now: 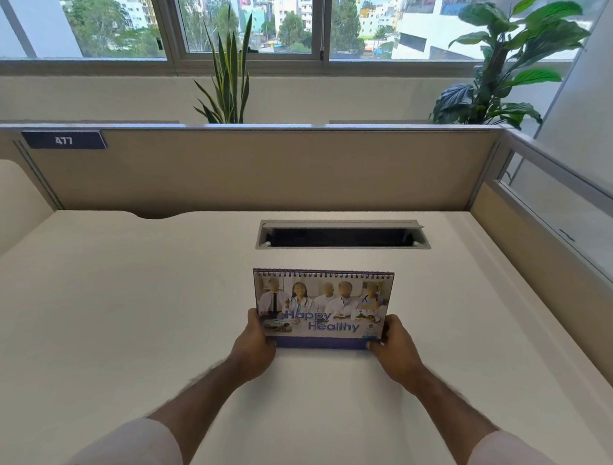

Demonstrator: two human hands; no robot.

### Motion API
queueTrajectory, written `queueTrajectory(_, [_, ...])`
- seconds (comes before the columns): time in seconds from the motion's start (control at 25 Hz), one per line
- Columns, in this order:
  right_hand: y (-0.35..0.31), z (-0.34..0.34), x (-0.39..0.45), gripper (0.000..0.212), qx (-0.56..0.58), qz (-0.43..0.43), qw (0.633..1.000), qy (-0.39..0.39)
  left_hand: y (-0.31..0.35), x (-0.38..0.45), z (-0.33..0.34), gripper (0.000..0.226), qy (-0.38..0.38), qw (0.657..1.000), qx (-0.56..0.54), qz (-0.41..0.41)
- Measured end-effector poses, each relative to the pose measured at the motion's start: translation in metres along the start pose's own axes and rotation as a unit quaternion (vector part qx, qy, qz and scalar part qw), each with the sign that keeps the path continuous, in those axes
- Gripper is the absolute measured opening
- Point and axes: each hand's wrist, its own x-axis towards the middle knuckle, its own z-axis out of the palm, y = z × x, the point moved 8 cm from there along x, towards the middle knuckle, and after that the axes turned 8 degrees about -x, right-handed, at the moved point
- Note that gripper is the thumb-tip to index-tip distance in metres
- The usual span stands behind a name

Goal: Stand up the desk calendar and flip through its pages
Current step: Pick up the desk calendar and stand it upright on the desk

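While my left hand [253,348] and right hand [396,349] pinch the calendar's [320,306] lower corners, it seems light, stiff card; I'd flip pages near the spiral.

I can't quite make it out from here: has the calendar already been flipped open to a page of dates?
No, the desk calendar shows its cover photo with the words "Happy Healthy", held at its lower corners by the left hand and right hand.

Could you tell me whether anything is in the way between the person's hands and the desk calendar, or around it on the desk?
Nothing visible is. The left hand and right hand already grip the bottom corners of the desk calendar. The desk around it is bare; the cable slot sits behind it, apart.
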Motion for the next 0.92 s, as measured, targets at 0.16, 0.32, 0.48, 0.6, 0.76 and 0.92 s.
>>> queueTrajectory(0.16, [0.007, 0.001, -0.005, 0.038, 0.069, 0.022, 0.997, -0.008, -0.005, -0.003, 0.001, 0.055, -0.030, 0.999, -0.043, -0.011])
queueTrajectory(0.32, [0.018, -0.011, -0.012, 0.038, 0.220, 0.051, 0.974, 0.003, -0.007, -0.010, -0.009, 0.052, 0.019, 0.986, -0.167, 0.000])
queueTrajectory(0.48, [0.025, -0.030, -0.025, 0.033, 0.253, 0.039, 0.962, 0.094, -0.009, -0.027, -0.030, 0.042, 0.177, 0.972, -0.145, 0.052])
queueTrajectory(0.6, [0.018, -0.031, -0.036, 0.022, 0.220, 0.014, 0.963, 0.154, -0.010, -0.038, -0.025, 0.036, 0.218, 0.965, -0.138, 0.052])
queueTrajectory(0.76, [0.004, -0.019, -0.043, 0.020, 0.196, 0.004, 0.970, 0.144, -0.009, -0.044, -0.015, 0.040, 0.208, 0.967, -0.147, 0.029])
queueTrajectory(0.92, [0.004, -0.020, -0.047, 0.013, 0.190, 0.002, 0.970, 0.151, -0.012, -0.047, -0.019, 0.033, 0.202, 0.966, -0.160, 0.019])
